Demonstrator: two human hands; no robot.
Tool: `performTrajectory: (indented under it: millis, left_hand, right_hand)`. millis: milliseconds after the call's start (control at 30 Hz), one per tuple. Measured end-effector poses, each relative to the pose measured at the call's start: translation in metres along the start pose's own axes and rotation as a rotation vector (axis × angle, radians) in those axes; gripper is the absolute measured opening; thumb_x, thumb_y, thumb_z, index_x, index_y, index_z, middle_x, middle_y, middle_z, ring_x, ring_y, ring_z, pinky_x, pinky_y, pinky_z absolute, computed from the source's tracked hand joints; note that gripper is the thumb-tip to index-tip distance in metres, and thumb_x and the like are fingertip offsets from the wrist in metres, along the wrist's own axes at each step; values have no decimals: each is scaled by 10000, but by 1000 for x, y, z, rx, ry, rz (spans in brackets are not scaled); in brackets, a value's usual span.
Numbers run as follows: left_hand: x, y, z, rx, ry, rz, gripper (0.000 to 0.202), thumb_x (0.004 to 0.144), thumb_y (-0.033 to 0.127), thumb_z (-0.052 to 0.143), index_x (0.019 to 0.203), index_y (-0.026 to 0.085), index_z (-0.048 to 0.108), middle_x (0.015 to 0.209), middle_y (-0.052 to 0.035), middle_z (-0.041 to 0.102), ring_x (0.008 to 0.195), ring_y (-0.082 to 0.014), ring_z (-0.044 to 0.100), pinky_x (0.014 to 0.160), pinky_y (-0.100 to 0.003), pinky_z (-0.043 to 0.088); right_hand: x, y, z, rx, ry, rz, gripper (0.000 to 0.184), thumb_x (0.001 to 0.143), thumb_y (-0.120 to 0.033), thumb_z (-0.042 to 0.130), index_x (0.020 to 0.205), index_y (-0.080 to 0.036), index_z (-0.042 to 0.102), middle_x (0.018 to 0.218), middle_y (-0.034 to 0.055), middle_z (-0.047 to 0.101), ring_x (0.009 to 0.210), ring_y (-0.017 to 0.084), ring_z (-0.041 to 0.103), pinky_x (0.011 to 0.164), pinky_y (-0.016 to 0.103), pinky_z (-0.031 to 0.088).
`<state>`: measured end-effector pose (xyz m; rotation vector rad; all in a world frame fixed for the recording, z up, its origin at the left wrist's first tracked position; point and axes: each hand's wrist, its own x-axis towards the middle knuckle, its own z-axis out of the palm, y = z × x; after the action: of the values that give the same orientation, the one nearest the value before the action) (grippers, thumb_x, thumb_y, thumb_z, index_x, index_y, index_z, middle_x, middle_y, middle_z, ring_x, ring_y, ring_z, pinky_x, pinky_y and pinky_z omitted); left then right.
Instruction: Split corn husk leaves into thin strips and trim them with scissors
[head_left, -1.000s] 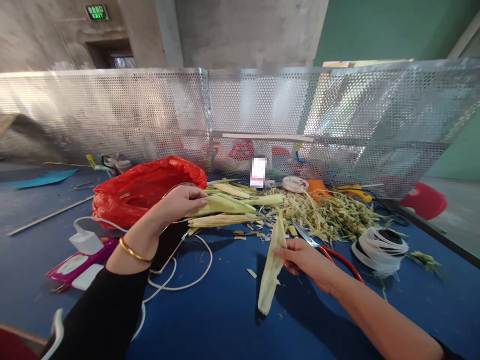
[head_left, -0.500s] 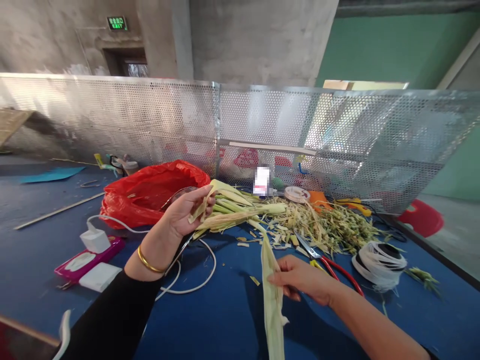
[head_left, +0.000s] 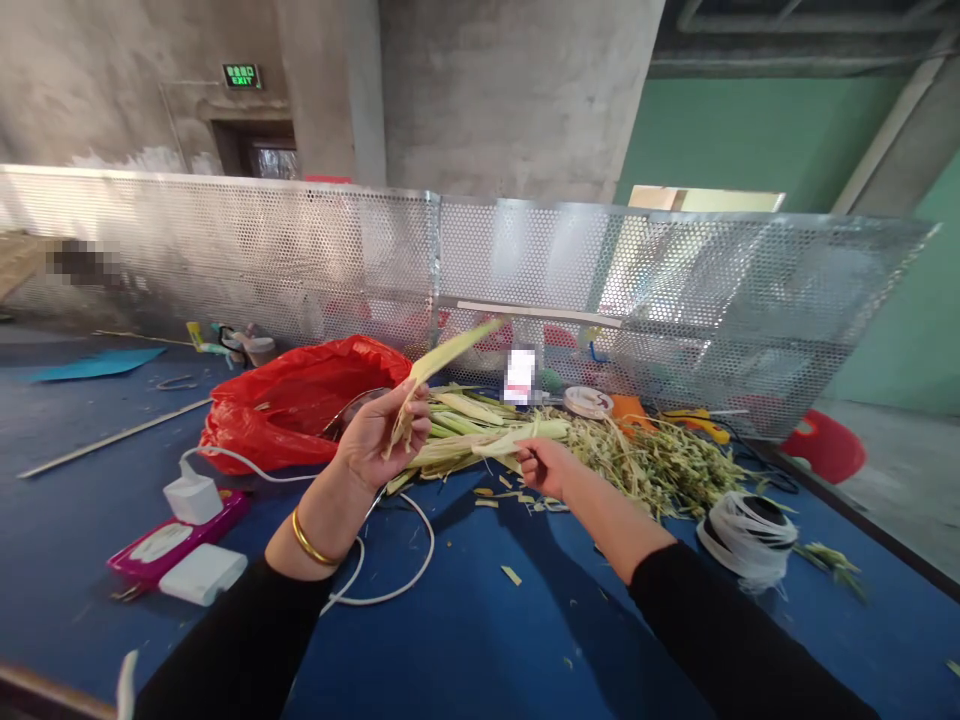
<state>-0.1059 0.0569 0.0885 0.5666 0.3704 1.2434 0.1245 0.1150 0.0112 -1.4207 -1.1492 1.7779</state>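
Note:
My left hand [head_left: 384,428] is closed around pale corn husks, and one long husk [head_left: 454,352] sticks out from it up and to the right. With bent fingers, my right hand [head_left: 547,468] pinches the end of another pale husk [head_left: 504,441], which points left across the pile. Beneath and behind both hands lies a heap of green and yellow corn husks [head_left: 456,425]. A heap of dry trimmings [head_left: 667,462] spreads to the right of my right hand. The scissors are hidden, apparently behind my right forearm.
A red plastic bag [head_left: 259,405] lies open at the left, near a purple power strip [head_left: 169,545] with white chargers and a looping cable [head_left: 429,560]. At the right stands a spool of white twine [head_left: 746,540]. Behind runs a perforated metal screen [head_left: 360,250].
My right hand has moved away from me and left to the heap, holding a husk. In my left hand, a long husk now points up and right. The scissors have gone from sight.

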Motion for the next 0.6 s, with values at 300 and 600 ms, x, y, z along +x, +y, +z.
performTrajectory:
  millis: [300, 600]
  left_hand:
    - [2, -30, 7, 115, 45, -69, 65, 846, 118, 541, 785, 138, 533, 581, 43, 493, 434, -31, 504, 429, -121, 455]
    - [4, -67, 3, 398, 100, 56, 221, 633, 197, 753, 788, 146, 603, 576, 41, 577, 457, -52, 534, 423, -131, 420]
  right_hand:
    - [-8, -31, 8, 90, 24, -161, 181, 928, -235, 515, 1044, -114, 586, 973, 91, 649, 816, 153, 631, 723, 305, 538]
    - [-18, -30, 13, 75, 44, -341, 163, 830, -265, 616, 754, -122, 609, 586, 22, 605, 466, 101, 531, 436, 211, 371]
